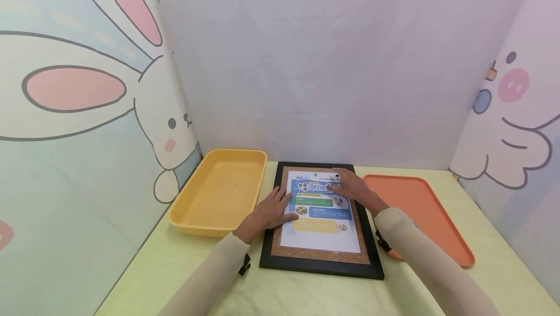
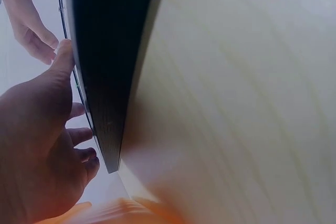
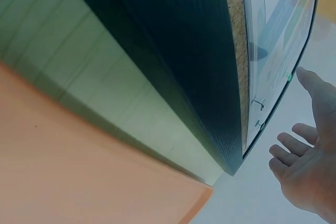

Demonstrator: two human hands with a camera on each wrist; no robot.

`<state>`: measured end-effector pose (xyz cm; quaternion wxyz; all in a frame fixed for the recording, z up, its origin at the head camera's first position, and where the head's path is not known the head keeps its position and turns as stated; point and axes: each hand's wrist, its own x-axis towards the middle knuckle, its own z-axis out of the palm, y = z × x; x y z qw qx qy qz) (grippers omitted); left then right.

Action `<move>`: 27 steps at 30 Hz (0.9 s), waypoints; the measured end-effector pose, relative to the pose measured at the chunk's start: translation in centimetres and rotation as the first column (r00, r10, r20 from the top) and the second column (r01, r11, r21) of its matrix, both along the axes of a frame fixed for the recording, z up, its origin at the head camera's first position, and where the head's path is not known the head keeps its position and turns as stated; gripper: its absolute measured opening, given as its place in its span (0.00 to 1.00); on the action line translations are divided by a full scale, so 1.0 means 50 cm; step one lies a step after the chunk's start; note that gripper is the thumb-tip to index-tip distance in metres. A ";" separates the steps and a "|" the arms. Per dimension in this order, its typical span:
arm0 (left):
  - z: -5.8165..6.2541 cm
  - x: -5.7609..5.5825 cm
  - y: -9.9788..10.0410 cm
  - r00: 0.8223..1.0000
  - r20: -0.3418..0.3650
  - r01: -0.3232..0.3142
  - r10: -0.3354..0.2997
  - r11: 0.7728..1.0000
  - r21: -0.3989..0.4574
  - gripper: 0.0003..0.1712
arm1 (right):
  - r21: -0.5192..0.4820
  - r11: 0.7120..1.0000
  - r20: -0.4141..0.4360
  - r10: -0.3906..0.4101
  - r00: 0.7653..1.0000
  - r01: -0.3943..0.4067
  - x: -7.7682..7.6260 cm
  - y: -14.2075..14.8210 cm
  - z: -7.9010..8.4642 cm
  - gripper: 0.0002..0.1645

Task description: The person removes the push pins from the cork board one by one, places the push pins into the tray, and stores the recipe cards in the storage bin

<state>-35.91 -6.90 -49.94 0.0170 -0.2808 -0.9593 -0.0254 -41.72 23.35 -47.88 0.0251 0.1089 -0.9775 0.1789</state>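
Observation:
A black-framed cork board (image 1: 321,268) lies flat on the table. On it is a printed paper sheet (image 1: 323,239) with blue, green and yellow blocks. A green pushpin (image 1: 315,174) shows at the sheet's top edge, and clear pins (image 3: 259,103) stand near a corner in the right wrist view. My left hand (image 1: 272,209) rests on the sheet's left edge, fingers spread. Over the upper right corner of the sheet is my right hand (image 1: 352,185), its fingers loosely extended and holding nothing visible; whether it touches the paper I cannot tell.
To the left of the board stands a yellow tray (image 1: 218,189). An orange tray (image 1: 420,209) lies close by the board's right side. White fabric (image 1: 328,63) hangs behind the table (image 1: 175,267), and cartoon-printed panels (image 1: 78,170) enclose both sides.

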 end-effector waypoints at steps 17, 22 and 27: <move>-0.006 -0.001 0.000 0.999 0.038 -0.006 0.005 1.000 0.015 0.49 | -0.042 0.999 0.004 0.006 1.000 -0.006 -0.023 -0.011 -0.014 0.47; -0.001 0.000 0.001 0.999 0.034 -0.010 0.010 1.000 0.004 0.49 | -0.052 0.999 0.021 0.018 1.000 -0.017 -0.028 -0.017 -0.013 0.46; 0.002 -0.001 0.004 0.999 0.035 -0.014 0.015 1.000 -0.014 0.49 | -0.045 0.999 0.032 0.031 0.999 -0.030 -0.037 -0.020 -0.013 0.47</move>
